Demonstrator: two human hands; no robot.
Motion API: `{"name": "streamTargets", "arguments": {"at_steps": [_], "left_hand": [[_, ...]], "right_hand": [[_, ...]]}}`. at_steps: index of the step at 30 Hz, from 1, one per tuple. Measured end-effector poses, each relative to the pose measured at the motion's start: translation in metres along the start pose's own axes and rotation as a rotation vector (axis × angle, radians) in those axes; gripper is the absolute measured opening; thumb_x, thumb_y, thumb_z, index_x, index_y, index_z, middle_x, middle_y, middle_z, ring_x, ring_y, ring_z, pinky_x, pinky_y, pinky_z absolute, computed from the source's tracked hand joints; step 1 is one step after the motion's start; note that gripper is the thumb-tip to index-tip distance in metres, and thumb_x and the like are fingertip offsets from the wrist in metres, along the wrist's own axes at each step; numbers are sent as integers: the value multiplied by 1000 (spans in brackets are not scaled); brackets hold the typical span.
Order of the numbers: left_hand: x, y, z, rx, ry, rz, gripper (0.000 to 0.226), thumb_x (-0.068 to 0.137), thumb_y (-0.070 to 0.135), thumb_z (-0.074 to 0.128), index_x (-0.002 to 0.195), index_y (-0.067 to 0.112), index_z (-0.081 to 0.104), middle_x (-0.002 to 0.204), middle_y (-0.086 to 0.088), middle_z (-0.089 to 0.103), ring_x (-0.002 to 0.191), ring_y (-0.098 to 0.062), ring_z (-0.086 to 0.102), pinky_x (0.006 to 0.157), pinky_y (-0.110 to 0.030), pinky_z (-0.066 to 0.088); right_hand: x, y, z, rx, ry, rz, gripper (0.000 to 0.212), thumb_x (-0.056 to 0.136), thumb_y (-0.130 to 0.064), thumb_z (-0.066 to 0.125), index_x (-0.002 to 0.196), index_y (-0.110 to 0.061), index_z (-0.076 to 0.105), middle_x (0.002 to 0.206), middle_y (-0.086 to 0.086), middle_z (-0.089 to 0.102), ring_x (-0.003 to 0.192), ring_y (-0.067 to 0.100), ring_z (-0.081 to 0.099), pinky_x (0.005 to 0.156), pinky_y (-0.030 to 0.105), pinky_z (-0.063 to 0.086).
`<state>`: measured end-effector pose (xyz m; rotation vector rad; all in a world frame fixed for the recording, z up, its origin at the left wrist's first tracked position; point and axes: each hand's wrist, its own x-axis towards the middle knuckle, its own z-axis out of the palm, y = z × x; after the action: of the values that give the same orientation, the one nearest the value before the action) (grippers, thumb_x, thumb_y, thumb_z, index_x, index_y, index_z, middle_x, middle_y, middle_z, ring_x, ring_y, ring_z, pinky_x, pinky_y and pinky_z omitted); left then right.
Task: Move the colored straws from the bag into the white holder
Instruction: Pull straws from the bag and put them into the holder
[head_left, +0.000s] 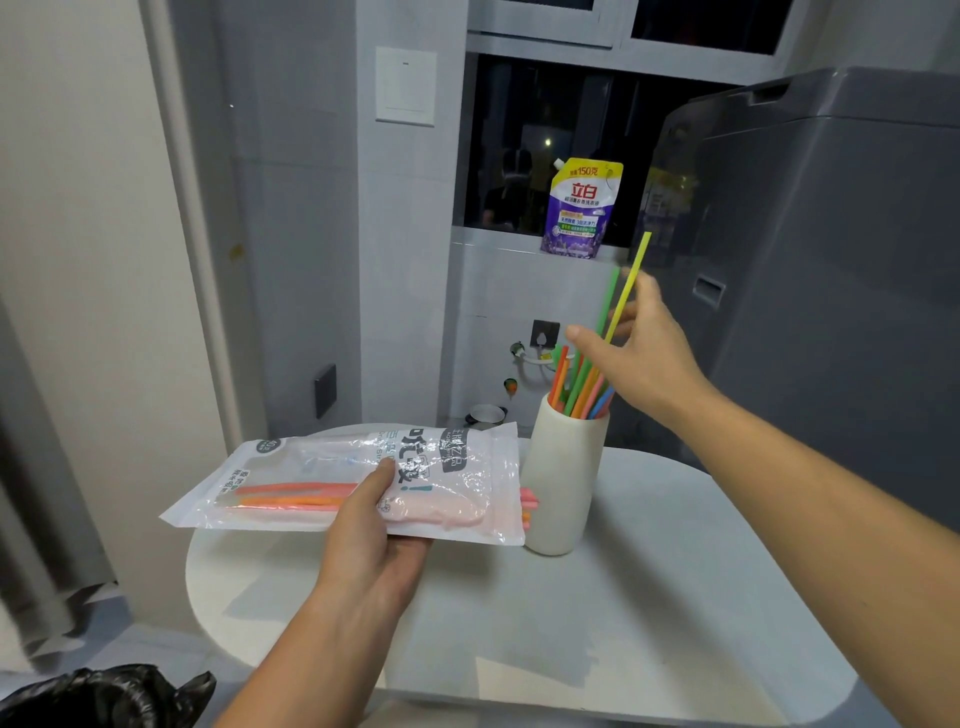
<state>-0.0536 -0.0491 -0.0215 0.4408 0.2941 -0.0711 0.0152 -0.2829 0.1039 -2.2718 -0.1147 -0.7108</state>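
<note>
A clear plastic bag (332, 467) with printed lettering lies flat above the white table, its open end toward the holder. My left hand (371, 530) grips it from below, thumb on top. Orange and pink straws (296, 496) lie inside the bag, their tips poking out at the right end. The white holder (563, 483) stands upright on the table just right of the bag, with several colored straws (582, 389) in it. My right hand (641, 353) is above the holder, fingers pinching a yellow straw (628, 286) and a green straw (609, 299) that lean up to the right.
The round white table (597, 623) carries the holder. A tall grey appliance (831, 260) stands at the right. A purple detergent pouch (582, 208) sits on the window sill behind. A black plastic bag (98, 696) lies at the lower left, on the floor.
</note>
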Motion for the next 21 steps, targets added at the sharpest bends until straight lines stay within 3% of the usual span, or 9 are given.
{"name": "streamTargets", "arguments": {"at_steps": [3, 7, 10, 12, 14, 16, 18, 19, 21], "left_hand": [[0, -1, 0, 5, -5, 5, 17, 99, 9, 61, 113, 4, 71, 98, -12, 82, 79, -25, 81, 53, -42, 63], [0, -1, -1, 17, -19, 3, 18, 100, 10, 60, 113, 3, 71, 98, -12, 82, 79, -26, 81, 53, -42, 63], [1, -1, -2, 15, -16, 6, 18, 100, 9, 60, 113, 4, 71, 100, -12, 82, 80, -26, 81, 52, -42, 63], [1, -1, -2, 20, -14, 4, 18, 100, 10, 60, 113, 4, 71, 99, -12, 82, 80, -26, 81, 54, -43, 64], [2, -1, -2, 20, -10, 5, 20, 99, 10, 62, 115, 4, 71, 102, -12, 82, 82, -25, 81, 58, -44, 65], [2, -1, -3, 19, -8, 9, 21, 99, 10, 62, 117, 4, 71, 105, -12, 82, 84, -25, 81, 58, -44, 65], [2, 0, -2, 21, -12, 10, 21, 99, 10, 61, 117, 4, 71, 106, -12, 81, 85, -25, 81, 58, -44, 65], [1, 0, -2, 22, -13, 10, 21, 99, 10, 61, 117, 4, 71, 106, -12, 82, 84, -25, 81, 56, -44, 65], [1, 0, -2, 29, -20, 10, 21, 99, 10, 61, 117, 4, 71, 106, -13, 81, 85, -26, 81, 56, -43, 64]], "right_hand": [[-2, -6, 1, 87, 66, -53, 75, 93, -41, 65, 151, -32, 18, 123, -12, 52, 93, 7, 62, 72, 23, 53], [3, -14, -4, 132, 133, -80, 84, 97, -39, 60, 157, -36, 1, 133, -1, 55, 103, 14, 65, 80, 32, 56], [8, -20, -10, 78, 146, -148, 91, 94, -39, 64, 157, -38, -1, 131, 2, 57, 99, 16, 66, 78, 35, 57], [12, -21, -12, 51, 138, -159, 81, 95, -39, 62, 157, -36, 11, 120, 0, 60, 93, 14, 65, 74, 32, 56], [15, -20, -11, -13, 141, -168, 55, 97, -38, 59, 147, -28, 39, 110, -1, 62, 87, 11, 63, 70, 30, 56], [12, -15, -7, -95, 133, -171, 29, 100, -38, 54, 114, -15, 65, 93, 1, 66, 76, 9, 61, 66, 31, 55], [4, -8, -1, -167, 59, -139, 40, 102, -42, 48, 85, -10, 65, 74, 3, 64, 66, 12, 62, 62, 31, 52], [0, -5, 2, -209, 14, -110, 42, 103, -43, 46, 85, -10, 64, 75, 3, 64, 68, 15, 65, 63, 33, 55], [-3, -2, 4, -208, -21, -66, 34, 102, -40, 49, 120, -13, 59, 102, 0, 69, 87, 18, 68, 76, 38, 60]]}}
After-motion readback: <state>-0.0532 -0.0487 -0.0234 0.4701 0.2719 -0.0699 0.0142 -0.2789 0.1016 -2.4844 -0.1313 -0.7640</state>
